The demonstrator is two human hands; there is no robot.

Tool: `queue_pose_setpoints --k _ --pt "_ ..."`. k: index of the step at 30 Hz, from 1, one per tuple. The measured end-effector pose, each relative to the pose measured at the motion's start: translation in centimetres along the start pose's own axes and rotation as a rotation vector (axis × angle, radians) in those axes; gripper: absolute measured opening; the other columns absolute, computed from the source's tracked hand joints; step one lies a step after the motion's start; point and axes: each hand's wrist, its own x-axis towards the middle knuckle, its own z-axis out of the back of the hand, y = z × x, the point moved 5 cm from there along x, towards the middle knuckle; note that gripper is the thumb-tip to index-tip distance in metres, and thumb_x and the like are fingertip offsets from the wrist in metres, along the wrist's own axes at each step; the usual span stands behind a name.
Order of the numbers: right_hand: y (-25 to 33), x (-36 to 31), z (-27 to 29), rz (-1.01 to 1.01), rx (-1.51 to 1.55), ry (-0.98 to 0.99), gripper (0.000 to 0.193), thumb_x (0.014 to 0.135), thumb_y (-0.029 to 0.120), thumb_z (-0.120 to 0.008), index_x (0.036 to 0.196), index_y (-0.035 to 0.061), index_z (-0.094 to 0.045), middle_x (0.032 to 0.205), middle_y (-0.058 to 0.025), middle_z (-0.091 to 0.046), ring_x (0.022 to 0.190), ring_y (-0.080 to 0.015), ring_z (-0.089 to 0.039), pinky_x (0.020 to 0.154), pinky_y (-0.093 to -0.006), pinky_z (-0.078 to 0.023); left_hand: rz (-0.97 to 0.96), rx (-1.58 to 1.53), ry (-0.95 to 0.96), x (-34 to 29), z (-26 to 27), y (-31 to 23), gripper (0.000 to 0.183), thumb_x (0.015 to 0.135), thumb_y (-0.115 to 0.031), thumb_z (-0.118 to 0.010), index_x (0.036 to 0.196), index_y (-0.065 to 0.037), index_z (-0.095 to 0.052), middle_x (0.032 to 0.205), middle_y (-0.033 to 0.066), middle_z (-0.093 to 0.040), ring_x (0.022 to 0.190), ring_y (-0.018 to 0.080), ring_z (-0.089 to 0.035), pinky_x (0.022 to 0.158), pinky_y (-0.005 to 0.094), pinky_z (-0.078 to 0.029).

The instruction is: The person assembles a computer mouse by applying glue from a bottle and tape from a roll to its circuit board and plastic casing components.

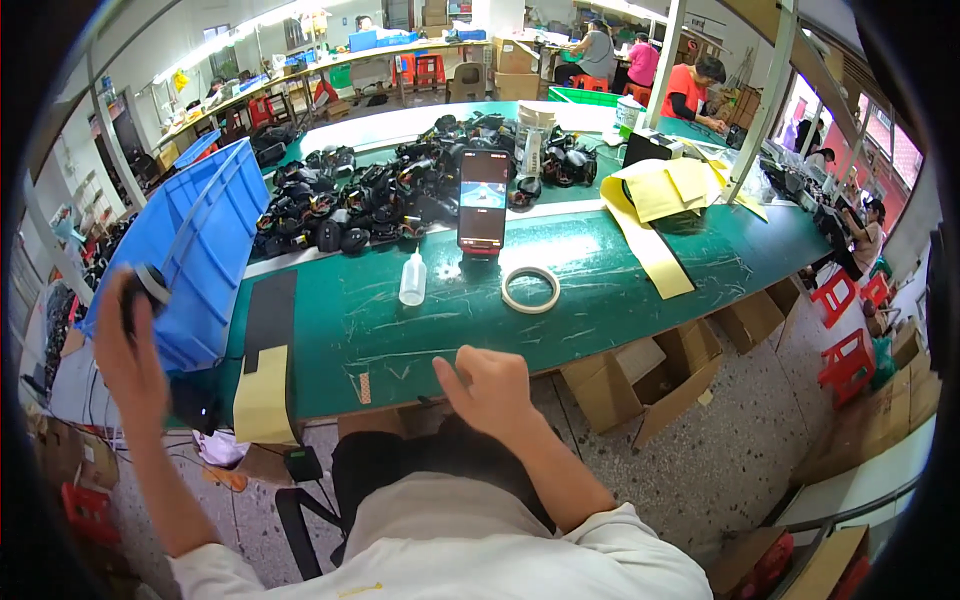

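Observation:
At the far left, beside the blue crate (215,225), my left hand (135,365) is raised. Its fingers are closed around a black rounded piece (150,288) that looks like a computer mouse, partly hidden by the fingers. My right hand (490,388) is loosely curled above the front edge of the green table (420,345), its thumb pointing left and nothing visible in it. A big heap of black computer mice (360,195) with cables lies beyond, right of the crate.
A phone (483,205) stands upright mid-table, between a clear squeeze bottle (412,280) and a tape roll (530,290). Yellow sheets (665,195) lie to the right. Open cardboard boxes (650,375) stand below the front edge. Other people work at the back and right.

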Motion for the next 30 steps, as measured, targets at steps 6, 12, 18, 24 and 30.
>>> queue_pose_setpoints --k 6,12,18,24,30 --pt "-5.1 1.5 -2.4 -0.092 -0.169 0.148 0.028 0.086 0.023 -0.067 0.070 0.0060 -0.051 0.058 -0.0104 -0.054 0.053 -0.0312 -0.057 0.048 -0.0416 -0.043 0.026 0.175 0.628 8.3 -4.5 17.1 0.027 0.082 -0.014 -0.067 0.106 -0.003 -0.061 0.085 0.0174 -0.064 0.080 0.0314 -0.064 0.075 0.0374 -0.050" --pt "-4.8 1.2 -2.6 -0.104 -0.175 0.141 0.029 0.083 0.023 -0.069 0.068 0.0063 -0.051 0.059 -0.0103 -0.053 0.055 -0.0312 -0.055 0.051 -0.0413 -0.043 0.138 0.060 1.016 5.1 -12.4 29.6 0.022 0.075 -0.002 -0.064 0.097 0.002 -0.060 0.083 0.0188 -0.066 0.075 0.0345 -0.064 0.073 0.0401 -0.051" --pt "-4.8 1.3 -3.4 -0.051 -0.172 0.196 0.029 0.081 0.022 -0.071 0.068 0.0063 -0.051 0.058 -0.0090 -0.053 0.054 -0.0294 -0.055 0.049 -0.0399 -0.042 -0.277 0.390 0.486 10.9 -10.4 13.4 0.019 0.078 -0.003 -0.065 0.097 -0.001 -0.062 0.089 0.0164 -0.066 0.080 0.0320 -0.064 0.073 0.0392 -0.051" --pt "-5.1 1.0 -3.1 -0.085 -0.206 0.194 0.029 0.080 0.020 -0.071 0.067 0.0070 -0.049 0.058 -0.0089 -0.051 0.053 -0.0297 -0.054 0.048 -0.0404 -0.041 -0.346 -0.338 0.322 6.4 -14.5 -7.2 0.025 0.077 -0.012 -0.076 0.096 -0.001 -0.065 0.086 0.0147 -0.067 0.076 0.0260 -0.067 0.067 0.0369 -0.052" --pt "-4.3 1.6 -3.5 -0.052 -0.163 0.166 0.032 0.078 0.015 -0.074 0.065 0.0066 -0.046 0.055 -0.0084 -0.045 0.048 -0.0282 -0.047 0.045 -0.0378 -0.035 -0.503 -0.285 0.509 -0.3 -26.0 -8.3 0.023 0.083 -0.027 -0.065 0.076 -0.007 -0.058 0.066 0.0080 -0.058 0.064 0.0316 -0.060 0.058 0.0436 -0.048"
